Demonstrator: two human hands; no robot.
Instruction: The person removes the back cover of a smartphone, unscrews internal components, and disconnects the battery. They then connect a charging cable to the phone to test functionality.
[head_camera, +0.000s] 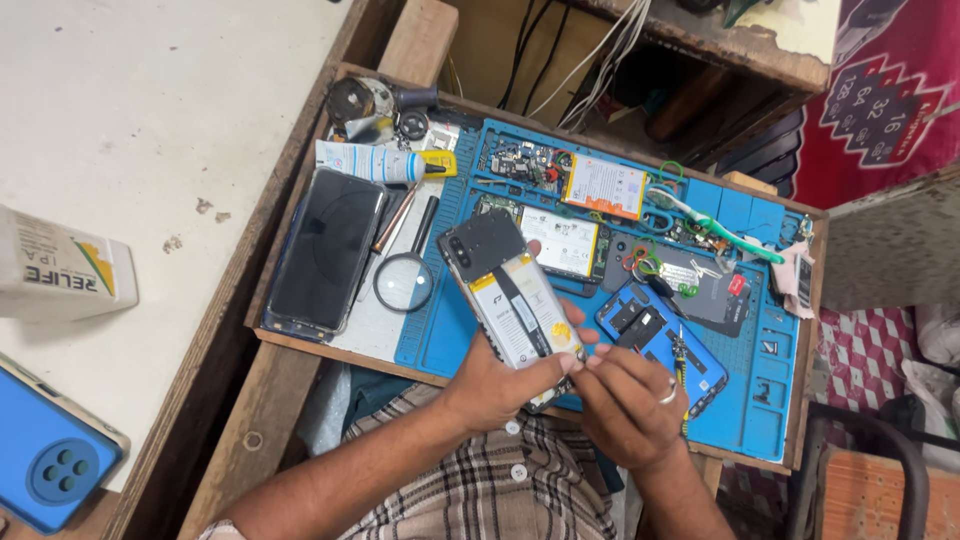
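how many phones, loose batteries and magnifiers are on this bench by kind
Opened phones, backs off: 2, one in the left hand at, worked at by the right hand, and a blue one
Closed phones: 2, dark screen, blue back
Loose batteries: 2
Magnifiers: 1
Total: 7

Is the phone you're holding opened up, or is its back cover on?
Opened: the phone in the left hand has no back cover, with its battery and dark inner plate exposed. The right hand works at its lower end.
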